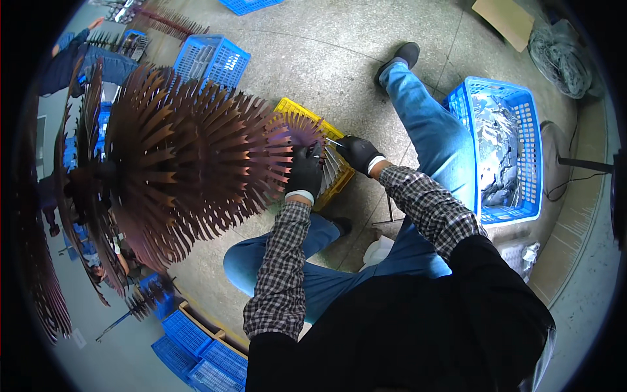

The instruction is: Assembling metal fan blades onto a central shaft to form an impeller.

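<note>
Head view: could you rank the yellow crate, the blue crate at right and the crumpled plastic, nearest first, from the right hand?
1. Yellow crate, mostly left of the right hand.
2. Blue crate, to the right, past the leg.
3. Crumpled plastic, at upper right.

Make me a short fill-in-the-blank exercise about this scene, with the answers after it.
1. The left hand and right hand are covered in ____ gloves.
2. Of the two, the ____ hand is nearer the big bunch of brown strips.
3. The crate beneath the hands is coloured ____.
4. The basket of grey pieces is coloured ____.

Missing words: black; left; yellow; blue.
</note>
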Tool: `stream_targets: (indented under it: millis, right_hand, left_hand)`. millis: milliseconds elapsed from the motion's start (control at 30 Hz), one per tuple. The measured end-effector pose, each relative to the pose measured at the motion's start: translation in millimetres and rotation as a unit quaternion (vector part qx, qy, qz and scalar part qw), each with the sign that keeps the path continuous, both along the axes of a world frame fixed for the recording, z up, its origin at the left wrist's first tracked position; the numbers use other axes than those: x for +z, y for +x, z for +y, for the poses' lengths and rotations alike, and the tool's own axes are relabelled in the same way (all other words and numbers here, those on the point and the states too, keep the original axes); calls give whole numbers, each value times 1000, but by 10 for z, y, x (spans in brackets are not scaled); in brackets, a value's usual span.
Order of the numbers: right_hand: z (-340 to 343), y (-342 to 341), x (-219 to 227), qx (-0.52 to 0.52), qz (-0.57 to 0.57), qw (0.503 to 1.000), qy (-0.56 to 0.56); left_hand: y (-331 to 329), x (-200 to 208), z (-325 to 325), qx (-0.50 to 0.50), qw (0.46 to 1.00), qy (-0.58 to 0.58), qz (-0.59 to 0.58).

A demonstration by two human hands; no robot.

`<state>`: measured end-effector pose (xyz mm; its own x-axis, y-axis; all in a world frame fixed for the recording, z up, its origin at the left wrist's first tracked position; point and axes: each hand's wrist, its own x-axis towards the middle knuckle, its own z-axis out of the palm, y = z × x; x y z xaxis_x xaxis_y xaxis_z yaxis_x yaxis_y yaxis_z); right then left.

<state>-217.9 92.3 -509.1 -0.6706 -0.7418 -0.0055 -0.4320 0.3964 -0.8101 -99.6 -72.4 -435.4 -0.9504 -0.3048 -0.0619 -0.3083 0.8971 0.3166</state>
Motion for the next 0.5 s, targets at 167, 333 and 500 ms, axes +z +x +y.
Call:
stream_targets:
  millis: [167, 333, 500]
  right_hand:
    - [10, 21, 10, -1, 7, 1000, 2]
    - [-15, 54, 55, 5, 24, 1000, 10]
    - [-41, 90, 27, 17, 69, 997, 8]
  left_hand:
    - [-20, -14, 53, -38, 990, -136, 4]
    - [-29, -32, 47, -37, 987, -158, -7]
    - [-20, -27, 53, -37, 987, -156, -19]
